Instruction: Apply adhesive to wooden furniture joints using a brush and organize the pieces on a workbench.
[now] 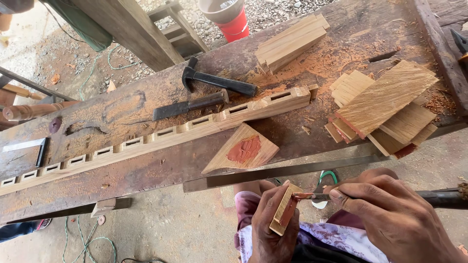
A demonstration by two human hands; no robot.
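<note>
sawdusty bench (146, 112) ahead, your left hand (273, 224) fingers clamped on a small wood block (282, 209) over your lap, right hand (395, 214) pinching a blade (312, 196) smearing red paste on it.

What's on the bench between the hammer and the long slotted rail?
In the head view, a dark-handled chisel lies between the hammer and the slotted rail, roughly parallel to both, on the sawdust-covered bench.

The left hand (270, 224) grips a small wooden block (282, 208) while the right hand (390, 214) presses a putty-tipped blade (307, 196) against its reddish-smeared face, below the workbench's (146, 170) near edge.
</note>
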